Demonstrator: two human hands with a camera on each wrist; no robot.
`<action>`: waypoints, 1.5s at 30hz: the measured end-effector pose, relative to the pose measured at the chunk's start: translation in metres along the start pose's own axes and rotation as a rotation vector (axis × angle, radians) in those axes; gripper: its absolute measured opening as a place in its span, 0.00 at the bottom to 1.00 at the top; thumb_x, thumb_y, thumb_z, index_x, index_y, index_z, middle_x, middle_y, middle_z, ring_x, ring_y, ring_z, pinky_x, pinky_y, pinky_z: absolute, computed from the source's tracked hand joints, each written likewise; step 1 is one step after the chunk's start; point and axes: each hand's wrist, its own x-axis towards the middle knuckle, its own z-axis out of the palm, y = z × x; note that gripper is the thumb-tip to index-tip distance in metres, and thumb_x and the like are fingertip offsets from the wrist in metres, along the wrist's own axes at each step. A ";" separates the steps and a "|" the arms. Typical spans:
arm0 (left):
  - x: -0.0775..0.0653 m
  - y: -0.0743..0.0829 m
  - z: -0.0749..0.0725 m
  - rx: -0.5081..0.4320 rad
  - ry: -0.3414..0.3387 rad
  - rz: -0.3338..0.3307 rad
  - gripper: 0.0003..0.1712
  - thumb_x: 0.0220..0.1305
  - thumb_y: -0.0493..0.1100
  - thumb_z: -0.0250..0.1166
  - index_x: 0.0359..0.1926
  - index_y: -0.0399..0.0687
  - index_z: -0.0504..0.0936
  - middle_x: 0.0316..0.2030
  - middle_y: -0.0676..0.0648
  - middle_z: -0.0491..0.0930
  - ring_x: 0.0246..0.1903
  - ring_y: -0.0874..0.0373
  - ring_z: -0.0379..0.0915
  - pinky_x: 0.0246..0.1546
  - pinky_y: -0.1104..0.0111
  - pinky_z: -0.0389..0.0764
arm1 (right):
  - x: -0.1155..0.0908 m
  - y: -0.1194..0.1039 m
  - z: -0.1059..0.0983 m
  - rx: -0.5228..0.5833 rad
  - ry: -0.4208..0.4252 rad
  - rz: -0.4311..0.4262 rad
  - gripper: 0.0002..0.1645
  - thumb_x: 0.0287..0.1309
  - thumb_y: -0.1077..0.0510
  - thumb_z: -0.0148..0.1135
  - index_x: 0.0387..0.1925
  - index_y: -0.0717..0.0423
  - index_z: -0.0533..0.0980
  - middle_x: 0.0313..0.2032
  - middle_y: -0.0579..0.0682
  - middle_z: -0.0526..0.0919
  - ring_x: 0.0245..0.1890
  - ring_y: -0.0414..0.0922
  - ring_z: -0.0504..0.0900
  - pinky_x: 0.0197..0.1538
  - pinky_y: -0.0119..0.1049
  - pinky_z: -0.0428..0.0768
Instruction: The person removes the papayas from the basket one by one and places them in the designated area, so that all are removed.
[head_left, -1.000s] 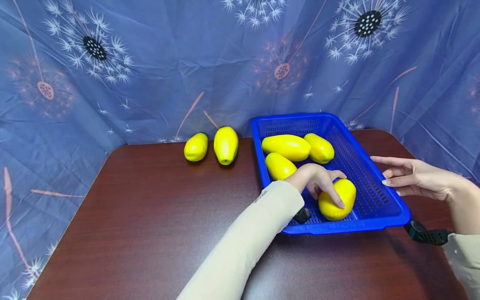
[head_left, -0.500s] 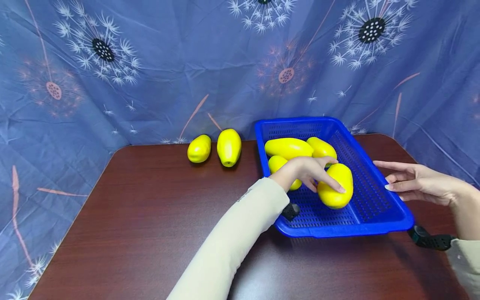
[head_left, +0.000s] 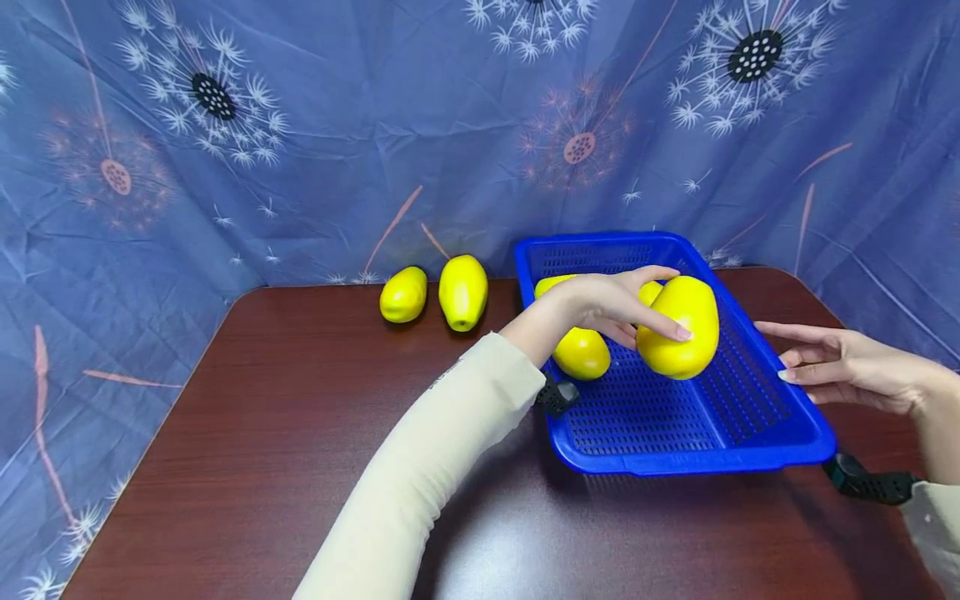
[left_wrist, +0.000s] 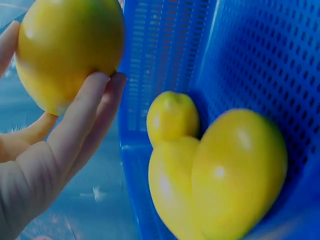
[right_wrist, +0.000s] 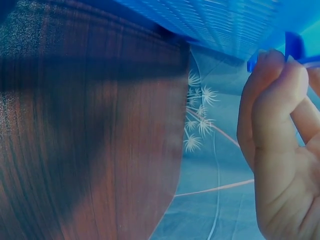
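My left hand grips a yellow papaya between thumb and fingers, raised over the blue plastic basket. In the left wrist view, the fingers wrap the underside of this papaya. Three other yellow papayas lie in the basket; the nearest papaya shows below my left hand, and the others are partly hidden behind it. My right hand holds the basket's right rim with its fingertips. The right wrist view shows its curled fingers at that rim.
Two more yellow papayas, a smaller papaya and a longer papaya, lie at the back of the brown table, left of the basket. A blue patterned cloth hangs right behind the table.
My left hand has lifted the papaya from the near part of the basket's floor, up and toward the back. My right hand stays at the rim.
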 end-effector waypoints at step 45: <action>-0.091 -0.060 -0.099 -0.242 0.318 0.078 0.48 0.59 0.36 0.65 0.70 0.73 0.48 0.59 0.40 0.61 0.48 0.49 0.74 0.52 0.58 0.74 | 0.001 0.004 -0.004 0.025 -0.036 -0.009 0.40 0.65 0.75 0.38 0.61 0.27 0.64 0.38 0.51 0.81 0.39 0.52 0.83 0.41 0.49 0.80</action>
